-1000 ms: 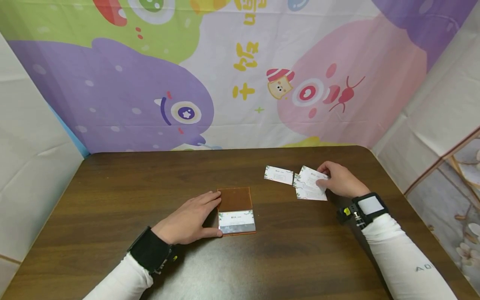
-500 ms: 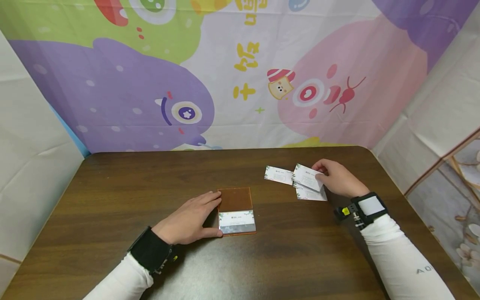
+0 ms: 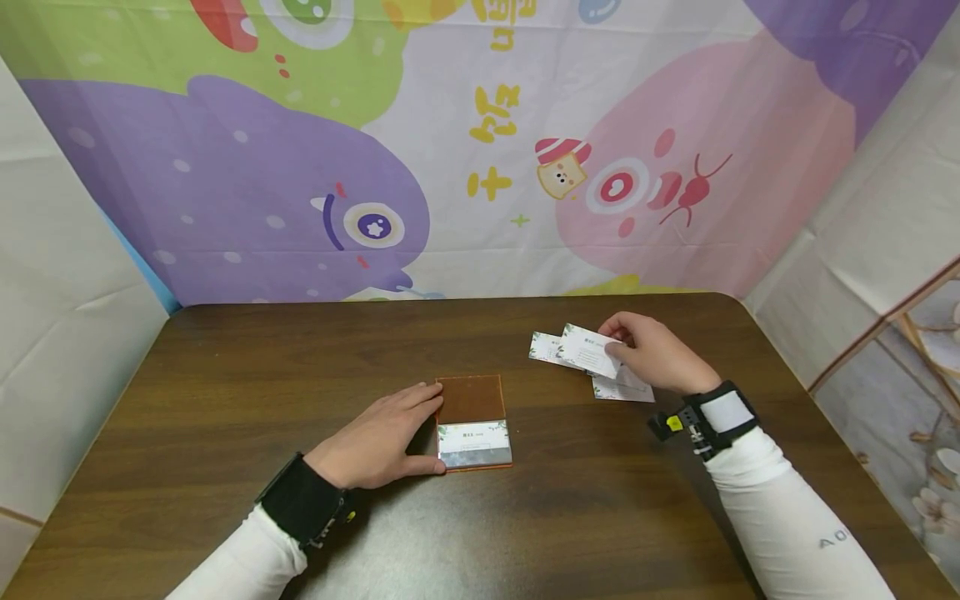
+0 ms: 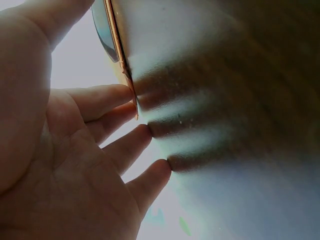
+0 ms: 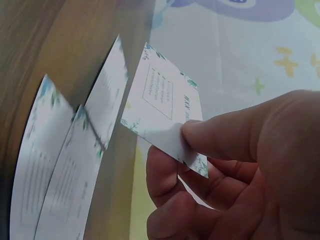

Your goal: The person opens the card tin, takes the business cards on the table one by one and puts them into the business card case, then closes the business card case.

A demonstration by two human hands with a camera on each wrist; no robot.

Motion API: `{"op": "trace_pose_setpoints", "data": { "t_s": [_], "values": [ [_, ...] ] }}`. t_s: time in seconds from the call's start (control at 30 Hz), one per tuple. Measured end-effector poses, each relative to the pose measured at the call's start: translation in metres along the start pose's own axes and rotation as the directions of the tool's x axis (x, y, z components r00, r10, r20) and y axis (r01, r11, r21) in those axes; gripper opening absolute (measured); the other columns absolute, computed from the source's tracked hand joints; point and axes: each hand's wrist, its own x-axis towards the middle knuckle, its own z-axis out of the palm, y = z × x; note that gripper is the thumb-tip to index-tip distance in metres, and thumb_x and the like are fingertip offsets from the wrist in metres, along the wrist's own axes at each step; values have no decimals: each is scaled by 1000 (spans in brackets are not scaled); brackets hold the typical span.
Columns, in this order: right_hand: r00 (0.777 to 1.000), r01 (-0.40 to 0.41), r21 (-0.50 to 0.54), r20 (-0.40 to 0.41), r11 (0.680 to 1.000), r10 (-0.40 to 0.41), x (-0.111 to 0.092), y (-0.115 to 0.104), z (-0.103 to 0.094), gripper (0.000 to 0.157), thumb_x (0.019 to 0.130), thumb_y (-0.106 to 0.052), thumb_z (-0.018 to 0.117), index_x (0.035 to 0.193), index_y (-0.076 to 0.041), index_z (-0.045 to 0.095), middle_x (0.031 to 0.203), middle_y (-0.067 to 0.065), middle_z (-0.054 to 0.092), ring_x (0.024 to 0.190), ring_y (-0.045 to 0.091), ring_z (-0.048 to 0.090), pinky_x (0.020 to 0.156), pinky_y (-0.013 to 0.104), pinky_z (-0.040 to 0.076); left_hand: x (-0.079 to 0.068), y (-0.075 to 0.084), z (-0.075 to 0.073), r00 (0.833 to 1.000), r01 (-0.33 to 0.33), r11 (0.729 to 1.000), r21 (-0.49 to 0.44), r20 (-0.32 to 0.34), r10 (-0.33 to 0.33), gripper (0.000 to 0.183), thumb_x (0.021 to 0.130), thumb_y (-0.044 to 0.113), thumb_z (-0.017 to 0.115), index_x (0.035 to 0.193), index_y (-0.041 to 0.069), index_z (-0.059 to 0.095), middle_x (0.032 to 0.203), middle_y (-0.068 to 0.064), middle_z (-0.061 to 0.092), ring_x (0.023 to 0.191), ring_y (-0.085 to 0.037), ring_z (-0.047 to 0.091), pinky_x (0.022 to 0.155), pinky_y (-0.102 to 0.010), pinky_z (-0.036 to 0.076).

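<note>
My right hand (image 3: pixel 656 354) pinches a white business card (image 3: pixel 588 350) with a leaf print between thumb and curled fingers. In the right wrist view that card (image 5: pixel 165 105) is raised above other cards (image 5: pixel 55 180) lying on the table. Brown and open, a card holder (image 3: pixel 468 398) lies left of them, with a card (image 3: pixel 472 435) tucked in its near pocket. My left hand (image 3: pixel 378 437) rests at the holder's left edge, thumb and fingertips touching it. The left wrist view shows straight, spread fingers (image 4: pixel 132 150), some at the holder's edge (image 4: pixel 122 65).
Under everything is a dark wood-grain table (image 3: pixel 300 358). A cartoon-printed cloth (image 3: pixel 480 250) hangs along its far edge, and pale panels (image 3: pixel 75 333) stand at both sides. Loose cards (image 3: pixel 622 387) lie below and left of the held card.
My right hand has lifted the card off the loose ones and carried it left, where it overlaps the leftmost card in the head view. The left hand and holder stay put.
</note>
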Motion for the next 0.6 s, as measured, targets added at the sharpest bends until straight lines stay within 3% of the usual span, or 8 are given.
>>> {"op": "trace_pose_setpoints", "data": {
  "t_s": [0.6],
  "values": [
    [995,93,51,42,994,-95,11,-38,23,14,104,-10,67,117,-4,68,99,7,66,89,24,59,77,38,52,0,0,1,1000,0,1000,10,-5,0,89,97,50,77,157,-7,45,167,-23,37,155,-41,32,122,-59,33]
  ]
}}
